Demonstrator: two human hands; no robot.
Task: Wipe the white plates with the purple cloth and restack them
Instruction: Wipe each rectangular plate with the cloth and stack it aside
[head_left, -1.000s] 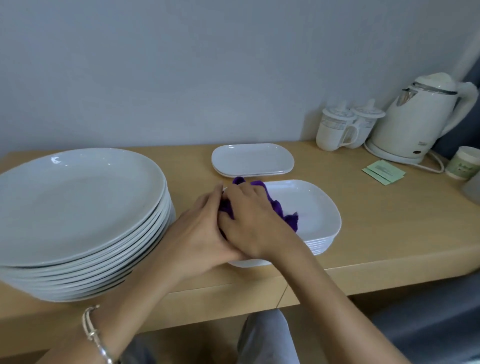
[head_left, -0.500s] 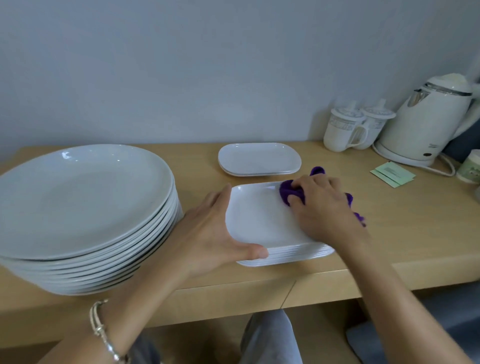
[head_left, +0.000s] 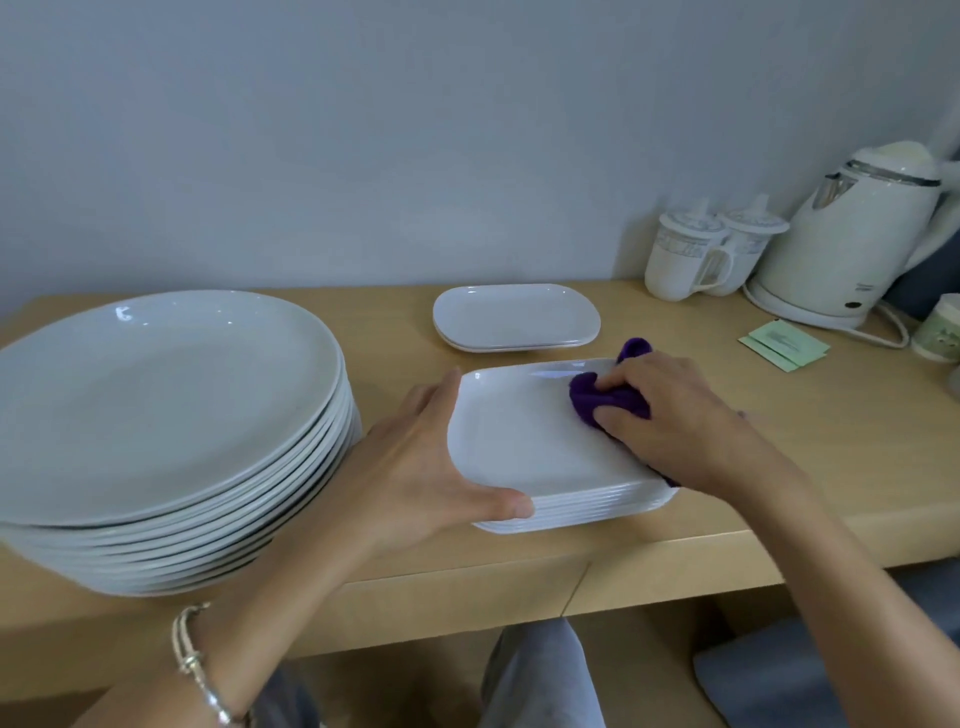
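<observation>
A stack of several white rectangular plates (head_left: 524, 441) sits near the front edge of the wooden table. My left hand (head_left: 415, 467) holds the stack's left edge, thumb curled over its front rim. My right hand (head_left: 680, 421) grips the bunched purple cloth (head_left: 602, 397) and presses it on the right part of the top plate. A smaller stack of two white rectangular plates (head_left: 514, 317) lies behind, apart from both hands.
A tall stack of large round white plates (head_left: 156, 405) fills the table's left side, close to my left wrist. At the back right stand two lidded mugs (head_left: 696, 254), a white kettle (head_left: 857, 239), green sachets (head_left: 779, 345) and a cup (head_left: 940, 332).
My right hand carried the cloth from the plate's left side, beside my left hand, across to its right side. My left hand shifted to hold the stack's left edge.
</observation>
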